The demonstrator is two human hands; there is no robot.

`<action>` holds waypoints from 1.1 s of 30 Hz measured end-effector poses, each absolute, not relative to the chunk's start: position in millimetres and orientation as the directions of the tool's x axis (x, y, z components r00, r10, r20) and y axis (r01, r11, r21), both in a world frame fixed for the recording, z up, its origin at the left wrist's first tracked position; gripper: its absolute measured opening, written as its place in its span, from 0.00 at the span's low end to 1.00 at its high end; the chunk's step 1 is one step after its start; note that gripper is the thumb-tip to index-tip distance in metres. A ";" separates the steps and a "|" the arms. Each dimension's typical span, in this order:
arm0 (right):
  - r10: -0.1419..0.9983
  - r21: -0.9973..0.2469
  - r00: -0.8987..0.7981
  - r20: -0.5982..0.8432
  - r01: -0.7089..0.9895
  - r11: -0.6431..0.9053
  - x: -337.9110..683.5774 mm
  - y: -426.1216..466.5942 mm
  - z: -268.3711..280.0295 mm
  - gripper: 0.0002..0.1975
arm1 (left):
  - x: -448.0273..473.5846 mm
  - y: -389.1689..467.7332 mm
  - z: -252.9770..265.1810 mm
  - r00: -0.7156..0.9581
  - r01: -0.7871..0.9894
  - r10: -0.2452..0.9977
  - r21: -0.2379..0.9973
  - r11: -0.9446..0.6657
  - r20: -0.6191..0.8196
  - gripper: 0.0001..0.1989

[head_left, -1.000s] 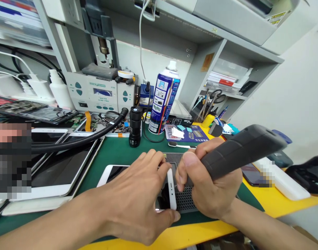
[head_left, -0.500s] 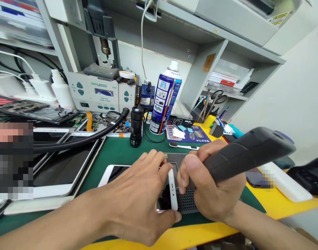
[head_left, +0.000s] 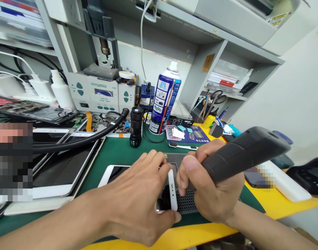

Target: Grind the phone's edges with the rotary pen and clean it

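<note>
A white-framed smartphone lies screen up, its right end resting on a grey perforated pad. My left hand is spread across the phone and grips it, thumb at the near edge and fingers at the far edge, covering much of the screen. Just right of the phone's end, my right hand is closed around a tool with a thick dark grey handle. The handle's butt points up and to the right. My fingers hide the tool's working end, so its kind and any contact with the phone cannot be made out.
A blue spray can and a black flashlight stand behind my hands. A toothbrush lies on the green mat. Tablets and a thick black hose occupy the left. A rework station stands behind.
My right hand and the dark handle have shifted very slightly left. My left hand and the smartphone stay in place.
</note>
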State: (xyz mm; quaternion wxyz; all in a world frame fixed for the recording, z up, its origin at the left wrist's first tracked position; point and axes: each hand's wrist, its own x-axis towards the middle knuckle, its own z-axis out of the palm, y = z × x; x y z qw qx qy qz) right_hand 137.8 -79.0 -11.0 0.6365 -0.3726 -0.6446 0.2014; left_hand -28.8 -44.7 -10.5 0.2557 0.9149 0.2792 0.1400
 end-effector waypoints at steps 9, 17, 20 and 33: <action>0.706 -0.705 0.097 0.701 0.244 0.666 135.8 -79.9 -8.3 0.09 | -27.1 -44.1 -8.2 0.808 0.473 0.585 0.516 -0.714 0.068 0.18; 0.694 -0.700 0.117 0.711 0.217 0.681 133.3 -78.9 -6.2 0.11 | -28.2 -46.1 -6.3 0.808 0.475 0.585 0.508 -0.718 0.070 0.17; 0.702 -0.706 0.111 0.703 0.228 0.671 133.1 -79.7 -6.7 0.10 | -28.3 -45.7 -6.7 0.808 0.483 0.586 0.502 -0.717 0.058 0.17; 0.684 -0.690 0.126 0.719 0.246 0.680 135.2 -80.8 -7.1 0.10 | -26.1 -44.7 -5.6 0.810 0.485 0.584 0.494 -0.722 0.057 0.18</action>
